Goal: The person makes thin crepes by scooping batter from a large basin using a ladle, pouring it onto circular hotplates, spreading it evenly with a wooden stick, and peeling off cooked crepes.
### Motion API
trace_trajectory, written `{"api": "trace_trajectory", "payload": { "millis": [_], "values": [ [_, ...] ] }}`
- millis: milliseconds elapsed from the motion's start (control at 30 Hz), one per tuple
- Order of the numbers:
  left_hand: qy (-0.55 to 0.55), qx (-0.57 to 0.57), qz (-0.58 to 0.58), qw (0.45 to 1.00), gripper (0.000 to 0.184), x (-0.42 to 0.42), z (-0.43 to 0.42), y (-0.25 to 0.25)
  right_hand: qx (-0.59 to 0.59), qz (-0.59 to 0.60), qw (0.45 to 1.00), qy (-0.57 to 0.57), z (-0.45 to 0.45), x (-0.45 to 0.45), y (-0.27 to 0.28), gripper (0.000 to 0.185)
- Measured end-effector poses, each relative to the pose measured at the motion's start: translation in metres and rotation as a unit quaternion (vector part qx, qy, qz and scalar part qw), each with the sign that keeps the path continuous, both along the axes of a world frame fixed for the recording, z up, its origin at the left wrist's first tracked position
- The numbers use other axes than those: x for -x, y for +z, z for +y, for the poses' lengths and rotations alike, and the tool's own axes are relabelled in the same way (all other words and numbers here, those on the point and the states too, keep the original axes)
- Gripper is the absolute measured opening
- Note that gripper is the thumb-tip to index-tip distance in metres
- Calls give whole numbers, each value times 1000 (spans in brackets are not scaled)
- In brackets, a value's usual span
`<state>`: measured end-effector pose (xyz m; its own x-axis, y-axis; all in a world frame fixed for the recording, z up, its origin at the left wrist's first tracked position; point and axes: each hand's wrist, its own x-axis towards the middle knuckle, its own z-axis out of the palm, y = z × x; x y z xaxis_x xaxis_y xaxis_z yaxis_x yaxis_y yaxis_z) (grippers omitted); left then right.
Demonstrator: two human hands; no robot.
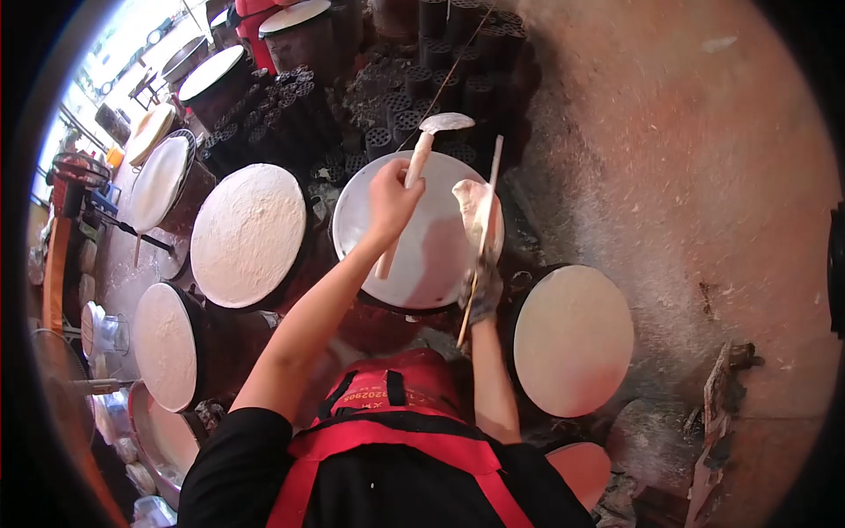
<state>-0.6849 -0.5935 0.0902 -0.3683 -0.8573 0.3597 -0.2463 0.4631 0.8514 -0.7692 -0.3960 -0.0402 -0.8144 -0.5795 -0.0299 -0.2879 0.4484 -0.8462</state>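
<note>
My left hand [396,204] is closed around the wooden handle of a scraper [419,158], whose short curved head is coated in something white. It is raised over a round pale griddle [361,211]. My right hand [482,290], in a dark grey glove, grips a long thin wooden stick [495,180] near the griddle's right edge. A piece of soft pale dough [469,201] is beside the stick, over the right part of the griddle; whether it touches the stick I cannot tell. The griddle's surface shows no flatbread, only a shadow.
To the left, griddles carry round sheets of dough [248,236], [165,346]. Another round pale top [574,341] stands close on my right. Black honeycomb coal briquettes [414,106] are stacked behind the griddle. A fan [79,172] stands far left; split wood [717,422] lies right.
</note>
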Motion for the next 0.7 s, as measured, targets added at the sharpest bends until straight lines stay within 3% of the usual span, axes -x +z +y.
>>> {"api": "trace_trajectory", "payload": {
  "millis": [33,67,133,167,233,300,367,433,533,633,667,700],
  "values": [
    [-7,-53,24,998,23,-16,4,10,149,-148,978,-16,14,-19,-11,44],
    [-16,-107,47,993,22,-35,10,19,308,-308,899,-53,27,-43,-25,44],
    [-33,-187,60,980,23,-74,25,13,408,-410,810,-97,44,-89,-44,45],
    [-43,-212,50,975,27,-96,31,6,425,-420,793,-117,43,-105,-49,45],
    [-62,-376,12,925,26,-140,46,-14,342,-340,865,-137,11,-116,-29,46],
    [-66,-557,164,812,21,-180,64,-42,250,-314,897,-186,-32,-118,10,46],
    [-13,-623,228,748,16,-207,82,-47,253,-235,922,-176,-79,-93,-6,44],
    [-3,-625,257,737,18,-229,96,-39,200,-229,938,-166,-115,-79,11,42],
    [6,-651,296,699,21,-255,102,-26,187,-335,920,-73,-124,-71,24,43],
    [14,-683,311,661,21,-279,96,-30,143,-509,849,4,-81,-63,36,43],
    [21,-691,312,651,20,-288,94,-35,190,-509,839,27,-57,-66,21,33],
    [27,-699,314,642,20,-296,92,-39,204,-508,836,-28,-37,-74,15,32]
  ]
}}
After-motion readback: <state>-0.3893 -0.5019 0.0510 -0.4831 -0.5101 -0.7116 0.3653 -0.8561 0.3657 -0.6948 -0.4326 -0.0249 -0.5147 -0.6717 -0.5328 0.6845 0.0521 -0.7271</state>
